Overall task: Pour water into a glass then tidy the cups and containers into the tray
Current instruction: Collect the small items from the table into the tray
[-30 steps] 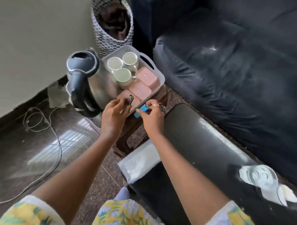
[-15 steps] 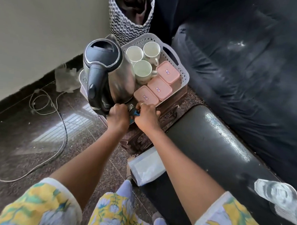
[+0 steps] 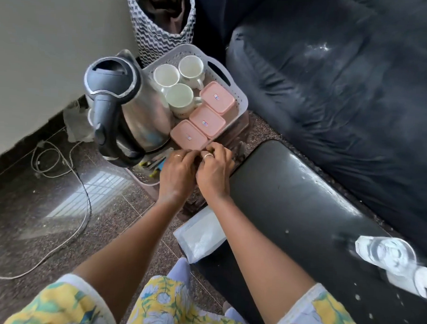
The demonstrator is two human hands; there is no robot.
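A grey perforated tray holds three white cups and three pink lidded containers. A steel kettle with a black handle stands just left of them. My left hand and my right hand sit side by side at the tray's near edge, in front of the nearest pink container. Both hands have curled fingers, and what the fingertips touch is hidden. A glass of water stands on the black armrest at the lower right.
Small items, one of them blue, lie below the kettle next to my left hand. A cable loops over the dark floor at left. A patterned basket stands behind the tray. A dark sofa fills the right, and a white packet lies below my right arm.
Both hands have dropped to the tray's near edge and closed together. The blue item that my right hand pinched now lies beside my left hand. The view has shifted closer.
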